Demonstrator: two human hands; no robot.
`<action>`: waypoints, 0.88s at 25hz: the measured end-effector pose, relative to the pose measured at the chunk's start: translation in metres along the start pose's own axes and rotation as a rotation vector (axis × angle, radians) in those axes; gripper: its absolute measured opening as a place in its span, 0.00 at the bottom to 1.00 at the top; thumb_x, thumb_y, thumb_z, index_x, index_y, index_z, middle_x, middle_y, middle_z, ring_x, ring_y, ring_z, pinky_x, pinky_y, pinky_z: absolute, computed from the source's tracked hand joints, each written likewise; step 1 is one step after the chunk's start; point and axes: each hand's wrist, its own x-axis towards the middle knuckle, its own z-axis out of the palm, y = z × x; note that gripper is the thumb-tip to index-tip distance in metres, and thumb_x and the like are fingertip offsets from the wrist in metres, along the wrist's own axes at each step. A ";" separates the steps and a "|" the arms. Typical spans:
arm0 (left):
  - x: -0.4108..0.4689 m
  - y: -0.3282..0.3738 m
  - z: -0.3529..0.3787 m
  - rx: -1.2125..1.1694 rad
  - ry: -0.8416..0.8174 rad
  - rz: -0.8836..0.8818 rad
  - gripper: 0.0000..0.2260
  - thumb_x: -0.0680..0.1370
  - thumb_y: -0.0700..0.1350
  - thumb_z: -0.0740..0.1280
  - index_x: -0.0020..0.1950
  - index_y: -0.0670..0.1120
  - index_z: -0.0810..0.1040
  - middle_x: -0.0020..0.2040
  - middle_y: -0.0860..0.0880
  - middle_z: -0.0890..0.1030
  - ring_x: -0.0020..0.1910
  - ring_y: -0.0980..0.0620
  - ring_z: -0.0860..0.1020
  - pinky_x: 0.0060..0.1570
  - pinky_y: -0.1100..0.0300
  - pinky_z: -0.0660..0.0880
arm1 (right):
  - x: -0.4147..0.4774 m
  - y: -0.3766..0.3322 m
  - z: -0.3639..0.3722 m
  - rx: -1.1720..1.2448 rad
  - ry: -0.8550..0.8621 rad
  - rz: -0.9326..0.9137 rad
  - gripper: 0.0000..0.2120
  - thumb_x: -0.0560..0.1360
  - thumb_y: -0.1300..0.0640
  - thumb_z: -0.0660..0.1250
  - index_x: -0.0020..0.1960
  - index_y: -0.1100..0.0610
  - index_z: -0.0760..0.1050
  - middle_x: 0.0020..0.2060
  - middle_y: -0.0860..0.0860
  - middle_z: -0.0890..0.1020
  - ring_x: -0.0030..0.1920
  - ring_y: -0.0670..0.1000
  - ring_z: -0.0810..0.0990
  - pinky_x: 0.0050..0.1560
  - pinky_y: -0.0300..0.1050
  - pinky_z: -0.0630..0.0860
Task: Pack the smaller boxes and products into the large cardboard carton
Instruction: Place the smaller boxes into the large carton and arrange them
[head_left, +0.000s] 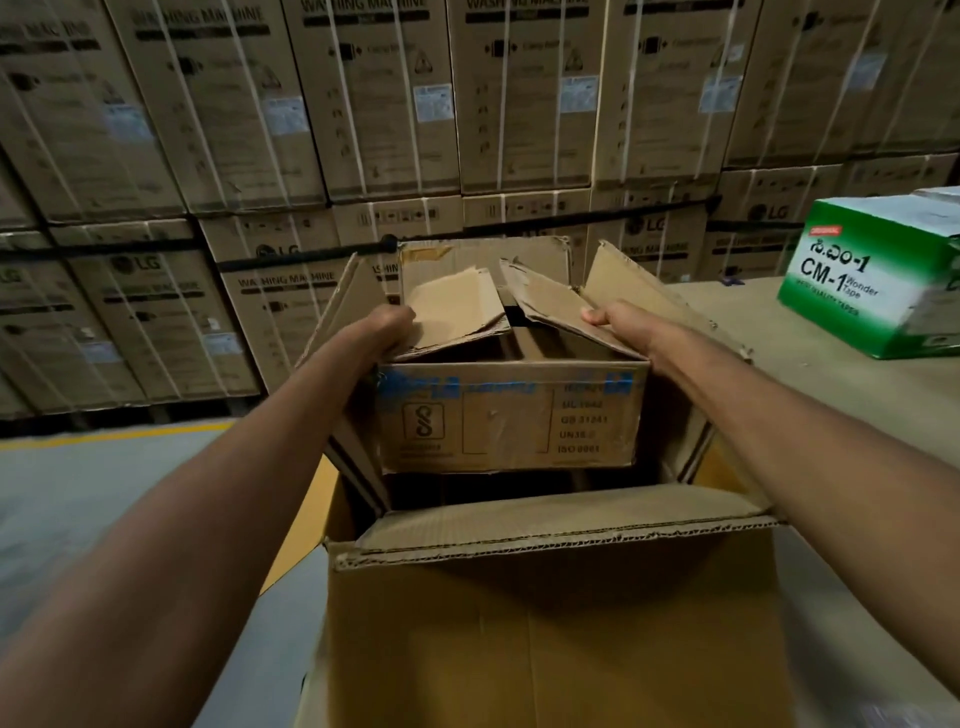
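Large carton (550, 623) stands open; left hand (387, 326) and right hand (612, 318) grip worn, blue-printed smaller box (511, 415).

Warehouse worker's arms, seen from a head-worn camera: the left arm (208, 493) enters from 8 o'clock and the right arm (805, 441) from 4 o'clock, both bare from wrist to the frame's edge. The left grip (387, 325) shows knuckles and the back of the hand; the right grip (610, 317) shows a thumb with a short, pale nail.
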 end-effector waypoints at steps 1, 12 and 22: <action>0.005 -0.004 0.006 0.012 -0.015 -0.013 0.19 0.87 0.47 0.56 0.73 0.37 0.69 0.58 0.41 0.75 0.45 0.50 0.75 0.41 0.63 0.68 | 0.006 0.004 0.002 -0.036 0.033 -0.021 0.23 0.79 0.40 0.65 0.65 0.56 0.77 0.57 0.56 0.82 0.54 0.57 0.82 0.58 0.54 0.78; 0.030 -0.059 0.052 0.217 -0.185 -0.035 0.36 0.84 0.64 0.53 0.80 0.39 0.55 0.77 0.38 0.64 0.73 0.39 0.67 0.66 0.49 0.67 | 0.045 0.052 0.030 -0.293 0.213 -0.086 0.38 0.80 0.29 0.53 0.71 0.59 0.75 0.56 0.56 0.79 0.52 0.56 0.76 0.51 0.49 0.68; 0.041 -0.074 0.096 0.914 -0.516 0.202 0.47 0.72 0.80 0.50 0.81 0.50 0.55 0.82 0.45 0.54 0.78 0.38 0.59 0.74 0.36 0.60 | 0.056 0.093 0.055 -0.857 -0.043 0.026 0.37 0.82 0.34 0.54 0.81 0.58 0.59 0.78 0.60 0.66 0.74 0.62 0.69 0.73 0.60 0.68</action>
